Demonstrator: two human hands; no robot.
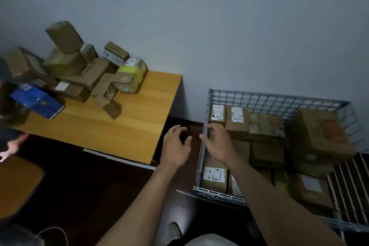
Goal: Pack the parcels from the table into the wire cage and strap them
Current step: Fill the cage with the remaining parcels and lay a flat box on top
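Brown parcels with white labels, one yellow-green box, blue packet. Table orange woodgrain. Cage silver grid. Wall pale grey-blue.

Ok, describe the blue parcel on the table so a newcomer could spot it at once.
Find the wooden table left of the wire cage. Its heap of parcels lies by the wall, and the blue parcel sits at the heap's left front edge. It is the only blue one; the rest are brown cardboard, bar one yellow-green box.
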